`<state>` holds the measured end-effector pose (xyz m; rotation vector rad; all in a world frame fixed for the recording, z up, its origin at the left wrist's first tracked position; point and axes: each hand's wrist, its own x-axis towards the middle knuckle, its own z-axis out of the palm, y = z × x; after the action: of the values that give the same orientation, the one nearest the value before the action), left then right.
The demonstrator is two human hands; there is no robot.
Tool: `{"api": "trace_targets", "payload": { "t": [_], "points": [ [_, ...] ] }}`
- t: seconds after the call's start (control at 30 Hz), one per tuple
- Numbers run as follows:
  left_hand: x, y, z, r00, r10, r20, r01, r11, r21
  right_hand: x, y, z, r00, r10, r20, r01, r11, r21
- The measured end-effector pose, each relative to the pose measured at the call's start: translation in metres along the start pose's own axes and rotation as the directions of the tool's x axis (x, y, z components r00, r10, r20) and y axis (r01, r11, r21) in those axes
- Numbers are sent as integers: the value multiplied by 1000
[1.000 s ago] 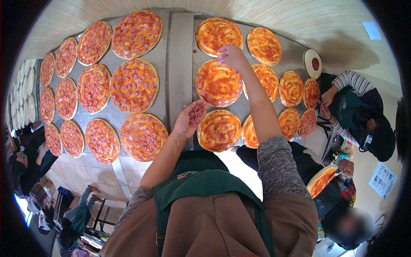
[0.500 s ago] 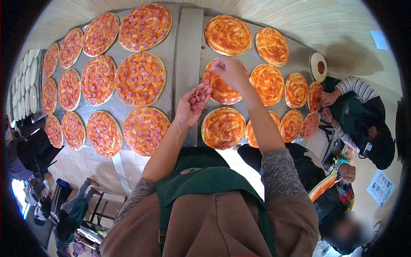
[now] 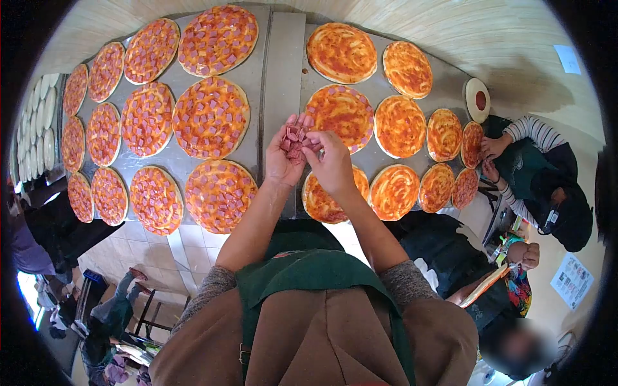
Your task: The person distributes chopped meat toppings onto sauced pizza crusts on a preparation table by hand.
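My left hand (image 3: pixel 281 162) is cupped palm up, holding a small heap of diced ham (image 3: pixel 295 138). Over that palm, my right hand (image 3: pixel 332 164) closes thumb and fingers in a pinch on the ham pieces. Just beyond the hands lies a sauced pizza (image 3: pixel 339 114) with ham cubes along its edge. Partly behind my right wrist is another pizza (image 3: pixel 325 201) covered in sauce. To the left, a pizza (image 3: pixel 211 118) bears ham cubes all over.
Rows of ham-topped pizzas (image 3: pixel 148 119) cover the table's left side, sauced ones (image 3: pixel 400 127) the right. A co-worker (image 3: pixel 537 161) touches a pizza at the far right end. Nearer, another person (image 3: pixel 444 248) holds a pizza (image 3: pixel 486 285). White dough pieces (image 3: pixel 40 122) lie far left.
My right hand has come back from above the middle sauced pizza to the ham in my left palm. The nearby person's held pizza has shifted slightly.
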<state>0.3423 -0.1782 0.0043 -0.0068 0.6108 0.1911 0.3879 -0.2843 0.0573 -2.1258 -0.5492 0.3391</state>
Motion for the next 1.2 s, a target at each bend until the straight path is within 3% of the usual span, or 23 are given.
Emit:
{"api": "trace_targets", "payload": {
  "t": [0.17, 0.3, 0.4, 0.5, 0.6, 0.7, 0.8, 0.93, 1.2],
  "points": [
    [0, -2, -11, 1000, -9, 30, 9, 1000, -2, 2, 17, 0, 983, 147, 111, -170, 956, 237],
    [-7, 1, -8, 996, -65, -54, 67, 997, 47, 6, 28, -3, 959, 234, 160, -274, 912, 306],
    [-10, 1, -13, 991, -108, -80, 112, 993, 46, 15, -7, -24, 978, 82, 190, -58, 990, -129],
    [-10, 1, -20, 988, -122, -95, 127, 991, 47, 18, 8, -20, 989, -14, 150, 34, 991, -129],
    [-12, 2, -18, 988, -124, -87, 128, 991, 34, 21, 20, -14, 974, 143, 173, -185, 949, 256],
    [-14, 7, -12, 990, -124, -63, 125, 992, 11, 42, 29, -20, 941, 299, 157, -337, 848, 409],
    [-13, 10, -17, 992, -120, -33, 120, 993, -9, 82, 77, -19, 988, 150, 28, -153, 981, 120],
    [-14, 11, -22, 992, -124, -25, 124, 992, 6, 122, 117, -3, 991, 117, 72, -109, 989, -103],
    [-17, 13, -31, 990, -118, -73, 115, 992, -42, 138, 101, 10, 995, 67, 73, -4, 765, -644]
  ]
}}
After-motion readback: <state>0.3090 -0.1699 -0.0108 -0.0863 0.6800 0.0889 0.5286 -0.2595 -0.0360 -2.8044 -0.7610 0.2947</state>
